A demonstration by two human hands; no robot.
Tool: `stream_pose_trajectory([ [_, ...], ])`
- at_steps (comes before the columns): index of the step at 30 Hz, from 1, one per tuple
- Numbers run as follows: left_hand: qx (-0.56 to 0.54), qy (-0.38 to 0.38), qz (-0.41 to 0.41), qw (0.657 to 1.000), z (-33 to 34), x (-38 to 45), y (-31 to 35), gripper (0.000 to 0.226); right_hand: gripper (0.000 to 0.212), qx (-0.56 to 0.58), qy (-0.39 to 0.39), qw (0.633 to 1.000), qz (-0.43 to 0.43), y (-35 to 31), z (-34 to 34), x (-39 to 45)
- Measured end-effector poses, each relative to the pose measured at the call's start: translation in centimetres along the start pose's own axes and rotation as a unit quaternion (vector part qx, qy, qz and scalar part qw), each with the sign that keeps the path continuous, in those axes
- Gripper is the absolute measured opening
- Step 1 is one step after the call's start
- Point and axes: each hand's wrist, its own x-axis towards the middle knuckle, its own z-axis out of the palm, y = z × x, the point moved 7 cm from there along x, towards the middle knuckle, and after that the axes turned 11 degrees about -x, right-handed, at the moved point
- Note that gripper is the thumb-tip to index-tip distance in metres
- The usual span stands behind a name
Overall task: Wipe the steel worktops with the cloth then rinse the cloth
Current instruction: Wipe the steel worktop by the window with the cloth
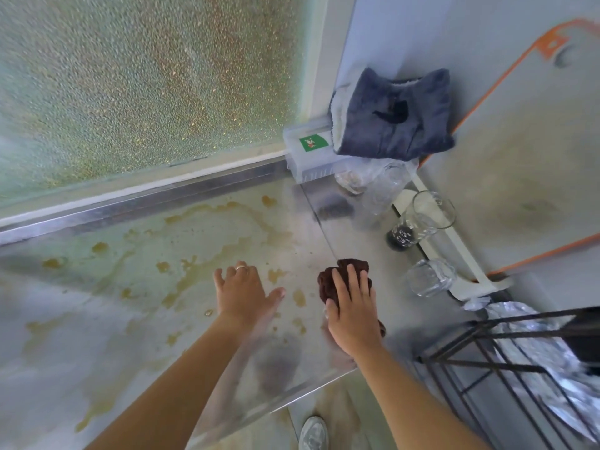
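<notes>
The steel worktop (pixel 136 319) fills the left and middle of the head view and carries yellow-brown stains and smears. A dark brown cloth (pixel 344 271) lies bunched on the worktop at the right. My right hand (pixel 352 306) presses flat on top of the cloth, fingers spread over it. My left hand (pixel 242 292) rests flat on the bare steel a little to the left of the cloth, fingers apart, a ring on one finger, holding nothing.
Two glasses (pixel 422 219) (pixel 430 276) stand right of the cloth beside a white tray. A grey folded towel (pixel 393 115) sits on a clear box (pixel 308 154) at the back. A cutting board (pixel 519 157) leans right. A black wire rack (pixel 506 362) with foil is lower right.
</notes>
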Motion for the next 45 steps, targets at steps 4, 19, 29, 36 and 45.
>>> stream_pose_trajectory([
  [4, 0.010, 0.014, -0.003, 1.000, -0.4, 0.4, 0.2, 0.077, 0.069, 0.001, -0.010, 1.000, -0.006, -1.0, -0.8, 4.5],
  [19, 0.090, 0.021, -0.020, 0.996, -0.1, 3.1, 0.7, 0.075, 0.062, -0.037, 0.027, 0.997, -0.067, -3.7, -4.3, 20.1],
  [29, -0.015, 0.069, 0.034, 0.997, 0.1, 0.3, 6.2, 0.045, 0.064, -0.002, 0.000, 0.998, 0.056, 2.0, -2.8, 9.6],
  [36, -0.042, 0.003, 0.176, 0.983, 1.6, 0.6, 12.5, 0.037, 0.065, 0.043, 0.009, 0.988, 0.151, 4.2, -0.3, 0.1],
  [45, -0.064, 0.019, 0.142, 0.988, 0.9, 5.2, 12.9, 0.033, 0.071, 0.050, 0.029, 0.991, 0.123, 3.4, -0.7, 5.2],
])
